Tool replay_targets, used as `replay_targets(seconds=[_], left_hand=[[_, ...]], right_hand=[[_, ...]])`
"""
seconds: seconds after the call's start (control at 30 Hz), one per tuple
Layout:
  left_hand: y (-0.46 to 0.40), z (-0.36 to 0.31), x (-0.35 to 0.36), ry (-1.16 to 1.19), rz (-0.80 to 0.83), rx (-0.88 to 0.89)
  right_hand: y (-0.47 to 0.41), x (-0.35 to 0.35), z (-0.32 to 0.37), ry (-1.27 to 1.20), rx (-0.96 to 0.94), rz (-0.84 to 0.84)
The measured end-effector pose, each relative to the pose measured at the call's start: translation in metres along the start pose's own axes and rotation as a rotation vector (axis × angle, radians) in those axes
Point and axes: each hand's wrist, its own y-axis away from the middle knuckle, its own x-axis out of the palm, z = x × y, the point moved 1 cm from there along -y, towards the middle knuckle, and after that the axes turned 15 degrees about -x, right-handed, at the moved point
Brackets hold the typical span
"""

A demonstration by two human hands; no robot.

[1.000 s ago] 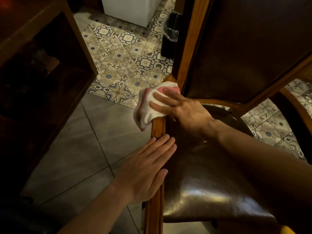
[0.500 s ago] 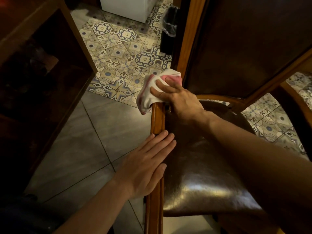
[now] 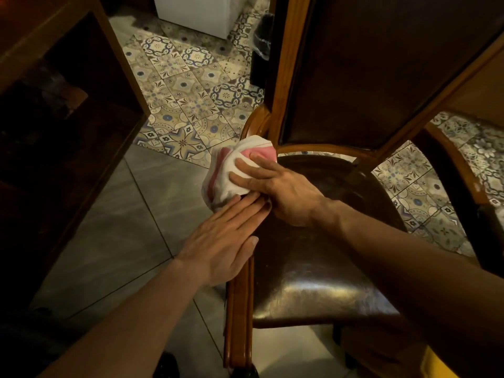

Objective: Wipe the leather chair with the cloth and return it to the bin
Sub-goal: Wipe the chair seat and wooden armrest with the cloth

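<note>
The leather chair (image 3: 313,268) has a dark brown glossy seat, a tall dark back and an orange-brown wooden frame. A white cloth with pink stripes (image 3: 229,170) is bunched over the seat's left wooden rail, near the back corner. My right hand (image 3: 278,186) presses on the cloth, fingers spread over it. Flat on the same rail, just in front of the cloth, rests my left hand (image 3: 226,241), fingers together and touching the cloth's lower edge. A black bin with a plastic liner (image 3: 261,47) stands on the floor behind the chair's back post.
A dark wooden shelf unit (image 3: 68,105) fills the left side. A white cabinet (image 3: 196,12) stands at the top. Patterned tiles (image 3: 191,85) and plain grey tiles (image 3: 122,227) cover the floor. Another wooden chair arm (image 3: 458,165) curves at the right. Something yellow (image 3: 436,364) shows bottom right.
My right hand has drawn the cloth back along the left rail toward me, until it meets my left hand's fingertips. The left hand stays flat on the rail.
</note>
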Motion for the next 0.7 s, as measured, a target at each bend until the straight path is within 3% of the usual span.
replay_targets(seconds=[0.47, 0.6, 0.7], left_hand=[[0.013, -0.015, -0.004, -0.038, -0.046, -0.033], [0.021, -0.020, -0.010, -0.040, -0.157, -0.026], [0.025, -0.010, -0.022, 0.079, -0.256, -0.149]], right_hand=[[0.013, 0.004, 0.021, -0.141, 0.070, -0.083], [0.016, 0.005, 0.026, -0.190, 0.105, -0.137], [0.020, 0.006, 0.033, -0.233, 0.187, -0.161]])
